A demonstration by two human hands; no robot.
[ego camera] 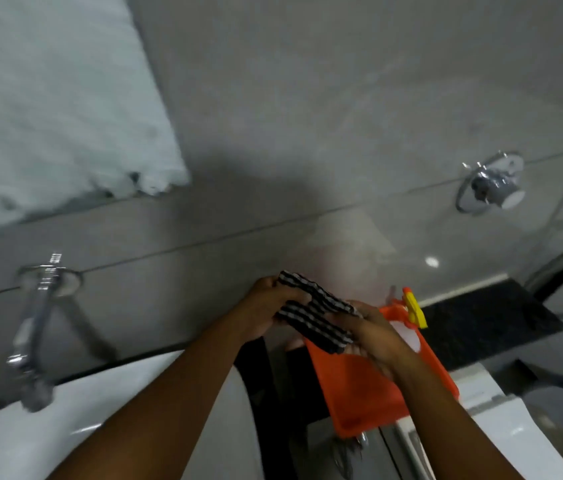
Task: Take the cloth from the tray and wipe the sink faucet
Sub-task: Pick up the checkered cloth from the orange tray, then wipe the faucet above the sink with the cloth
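A black-and-grey striped cloth (314, 315) is held folded between both hands, just above the far end of an orange tray (359, 393). My left hand (266, 313) grips its left end. My right hand (373, 336) holds its right end from below. The chrome sink faucet (36, 327) juts from the tiled wall at the left, over the white sink (100, 420). It is well left of both hands and blurred.
A yellow object (415, 311) sits at the tray's far end. A chrome wall valve (493, 183) is at the upper right. A pale towel (55, 109) hangs at the upper left. A dark stone ledge (487, 317) lies right of the tray.
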